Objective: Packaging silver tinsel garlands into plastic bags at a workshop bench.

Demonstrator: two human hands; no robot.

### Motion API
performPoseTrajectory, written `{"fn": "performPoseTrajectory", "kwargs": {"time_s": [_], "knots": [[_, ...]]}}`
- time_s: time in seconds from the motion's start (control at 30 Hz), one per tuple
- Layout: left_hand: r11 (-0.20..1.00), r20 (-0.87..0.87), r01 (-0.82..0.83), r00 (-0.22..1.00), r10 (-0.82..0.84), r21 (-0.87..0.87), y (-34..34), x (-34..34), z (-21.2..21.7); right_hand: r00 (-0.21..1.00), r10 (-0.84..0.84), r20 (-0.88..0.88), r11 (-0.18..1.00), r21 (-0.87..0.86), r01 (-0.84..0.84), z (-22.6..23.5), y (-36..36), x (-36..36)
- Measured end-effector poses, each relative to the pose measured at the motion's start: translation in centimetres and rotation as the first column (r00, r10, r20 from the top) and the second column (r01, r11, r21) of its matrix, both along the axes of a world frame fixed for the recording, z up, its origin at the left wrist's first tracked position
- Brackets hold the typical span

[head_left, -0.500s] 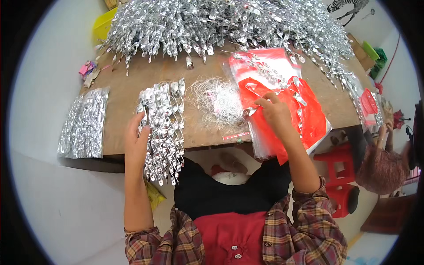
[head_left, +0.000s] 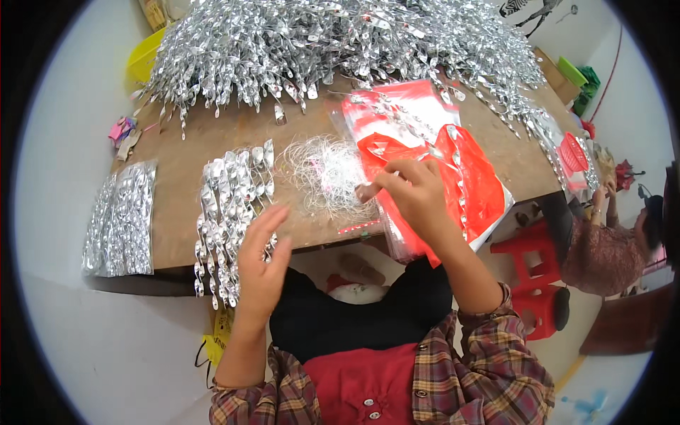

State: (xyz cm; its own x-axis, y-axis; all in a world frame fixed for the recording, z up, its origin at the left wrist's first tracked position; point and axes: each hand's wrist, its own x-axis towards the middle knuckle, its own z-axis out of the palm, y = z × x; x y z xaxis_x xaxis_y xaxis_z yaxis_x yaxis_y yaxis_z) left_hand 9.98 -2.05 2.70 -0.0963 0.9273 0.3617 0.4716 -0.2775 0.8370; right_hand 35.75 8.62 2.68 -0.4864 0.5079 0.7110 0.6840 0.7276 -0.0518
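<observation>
Silver strips [head_left: 223,191] at 9 o'clock, hanging off the tabletop [head_left: 177,205]. Left hand [head_left: 262,265] by their 5 o'clock side, fingers wide; right hand [head_left: 418,202] over red plastic [head_left: 489,188] at 3, fingers bunched, can't tell if holding anything.

A workshop, probably — mound of silver twists [head_left: 319,49], clear packets [head_left: 124,219], wooden worktable [head_left: 219,129], red stools [head_left: 524,246].
</observation>
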Motion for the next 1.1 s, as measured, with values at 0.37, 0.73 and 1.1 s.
{"fn": "performPoseTrajectory", "kwargs": {"time_s": [0.37,0.73,1.1], "knots": [[0.929,0.356,0.186,0.885,-0.299,0.319,-0.8,3.7,1.0,0.884,0.256,-0.392,0.953,-0.049,-0.298,2.5,-5.3,-4.1],[0.774,0.622,-0.068,0.642,-0.449,0.629,-3.7,0.2,6.6,0.991,0.119,-0.061,0.916,-0.379,-0.133,-2.8,-0.9,-0.8],[0.987,0.855,0.148,0.519,-0.019,-0.068,-2.3,1.0,2.4,0.966,0.242,0.088,0.929,-0.308,-0.205,-4.4,1.3,-4.6]]}}
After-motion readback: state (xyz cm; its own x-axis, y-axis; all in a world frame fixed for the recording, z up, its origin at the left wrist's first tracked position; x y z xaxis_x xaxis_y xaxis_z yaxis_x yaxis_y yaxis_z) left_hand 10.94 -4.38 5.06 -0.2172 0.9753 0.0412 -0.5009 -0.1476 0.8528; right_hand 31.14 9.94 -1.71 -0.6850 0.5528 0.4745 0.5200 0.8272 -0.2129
